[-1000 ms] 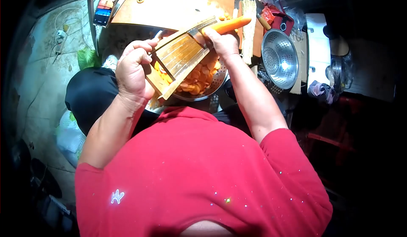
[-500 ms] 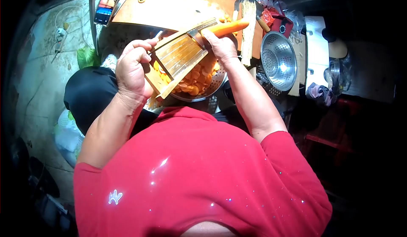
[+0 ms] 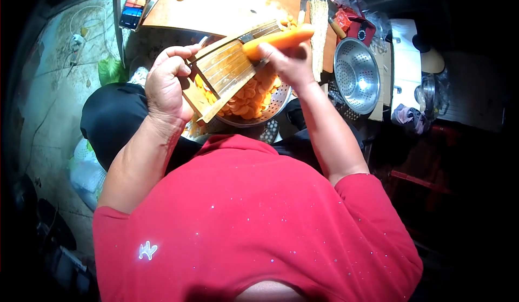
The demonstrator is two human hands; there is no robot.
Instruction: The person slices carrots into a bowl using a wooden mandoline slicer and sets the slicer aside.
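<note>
My left hand point(image 3: 168, 83) grips the near left end of a wooden mandoline slicer point(image 3: 223, 71), its fingers wrapped over the frame's edge. The slicer lies tilted over a metal colander point(image 3: 281, 98) that holds a heap of orange carrot slices point(image 3: 251, 98). In my right hand point(image 3: 294, 67) is a long whole carrot point(image 3: 284, 38), held lengthwise over the slicer's upper part near the blade. The right fingers are slightly blurred and partly hidden beneath the carrot.
An orange-brown board point(image 3: 211, 2) lies ahead, with a phone point(image 3: 136, 5) at its left. To the right are a bundle of straw point(image 3: 318, 32), a knife point(image 3: 301, 7) and a second metal colander point(image 3: 357, 75). Green leaves point(image 3: 112, 72) lie on the floor at left.
My right hand has turned, and the carrot's near end has shifted left and down along the slicer. My left hand and the slicer have moved only slightly.
</note>
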